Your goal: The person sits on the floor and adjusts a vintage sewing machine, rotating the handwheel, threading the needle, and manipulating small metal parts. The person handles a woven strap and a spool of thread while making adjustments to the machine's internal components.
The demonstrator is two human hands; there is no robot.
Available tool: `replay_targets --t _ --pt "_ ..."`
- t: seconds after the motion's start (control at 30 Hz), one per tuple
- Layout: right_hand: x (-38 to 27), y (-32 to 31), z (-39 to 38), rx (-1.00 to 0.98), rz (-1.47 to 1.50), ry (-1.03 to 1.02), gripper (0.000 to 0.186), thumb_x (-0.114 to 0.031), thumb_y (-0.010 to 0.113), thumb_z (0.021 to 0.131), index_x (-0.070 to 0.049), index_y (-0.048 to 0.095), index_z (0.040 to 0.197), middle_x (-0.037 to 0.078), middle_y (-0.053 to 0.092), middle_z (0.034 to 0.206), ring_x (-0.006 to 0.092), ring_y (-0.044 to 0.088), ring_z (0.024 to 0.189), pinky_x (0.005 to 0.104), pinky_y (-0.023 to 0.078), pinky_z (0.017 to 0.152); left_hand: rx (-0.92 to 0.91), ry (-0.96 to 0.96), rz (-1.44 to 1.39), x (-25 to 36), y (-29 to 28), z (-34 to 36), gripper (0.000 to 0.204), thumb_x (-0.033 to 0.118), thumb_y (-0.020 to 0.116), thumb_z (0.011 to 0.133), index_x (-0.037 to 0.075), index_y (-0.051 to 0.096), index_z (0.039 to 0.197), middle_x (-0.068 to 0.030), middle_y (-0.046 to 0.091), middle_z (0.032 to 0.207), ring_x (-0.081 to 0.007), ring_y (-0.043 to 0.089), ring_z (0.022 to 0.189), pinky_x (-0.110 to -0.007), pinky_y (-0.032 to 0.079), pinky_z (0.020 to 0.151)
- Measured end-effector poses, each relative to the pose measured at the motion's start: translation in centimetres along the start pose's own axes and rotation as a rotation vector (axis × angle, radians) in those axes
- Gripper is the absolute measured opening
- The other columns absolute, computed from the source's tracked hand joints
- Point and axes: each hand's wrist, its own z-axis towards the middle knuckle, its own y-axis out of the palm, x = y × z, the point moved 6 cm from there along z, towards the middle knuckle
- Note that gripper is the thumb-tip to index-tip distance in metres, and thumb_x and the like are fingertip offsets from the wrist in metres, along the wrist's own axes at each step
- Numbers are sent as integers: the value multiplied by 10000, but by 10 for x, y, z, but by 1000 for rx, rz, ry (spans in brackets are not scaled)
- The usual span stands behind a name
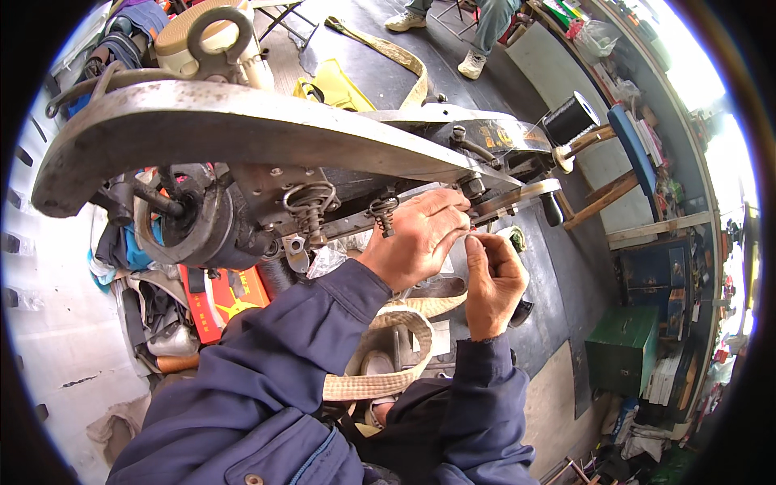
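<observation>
A worn metal hand-cranked sewing machine [267, 133] stretches across the view above my hands. Under its narrow right end my left hand [412, 241] is bent with the fingers drawn together, their tips close to the metal parts. Just to the right, my right hand [495, 283] pinches thumb against forefinger, nearly meeting the left fingertips. A tiny red spot shows between the hands; what either one grips is too small to name. Coil springs [310, 208] hang from the machine left of my hands. A black thread spool [569, 121] sits at its far right.
A cream webbing strap [416, 368] loops below my hands. To the left lie a red box [242, 297] and piled cloth. A blue-topped wooden stool [634, 149], a green box [622, 343] and crowded shelves stand right. Another person's legs [491, 32] show at the far side.
</observation>
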Motion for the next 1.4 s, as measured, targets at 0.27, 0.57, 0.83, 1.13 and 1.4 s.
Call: replay_targets --t 0.27,0.57,0.83,1.13,1.4 --pt "4 1 11 64 57 28 83 -74 714 959 9 711 967 -13 679 858 36 571 780 199 449 712 54 -132 -51 -5 2 0 156 -24 748 784 52 693 908 -119 742 1122 -298 732 944 -366 600 777" --pt "24 -4 15 99 120 41 103 -74 719 961 22 699 993 -24 677 853 29 595 782 184 461 711 59 -106 -46 -4 3 1 160 -39 752 784 37 688 909 -132 741 1107 -298 740 936 -360 606 780" --pt "22 13 4 49 17 63 86 -50 721 943 26 698 976 -43 640 766 -5 526 664 161 401 596 38 -95 -65 -3 1 1 209 -58 709 830 50 680 1006 -120 739 1098 -314 729 925 -361 600 776" --pt "-10 20 -9 3 -102 -92 94 -62 741 935 21 713 969 -46 644 803 14 515 697 178 406 625 -78 -66 -139 -1 -3 3 334 -134 647 725 -16 627 1037 -197 656 1042 -408 659 995 -429 554 844" --pt "-24 12 -27 -144 -15 -128 93 22 704 933 35 718 1024 -32 656 821 15 532 714 173 417 635 -17 -75 -150 -4 -3 2 122 7 742 824 68 703 922 -127 741 1069 -311 724 969 -369 584 784"
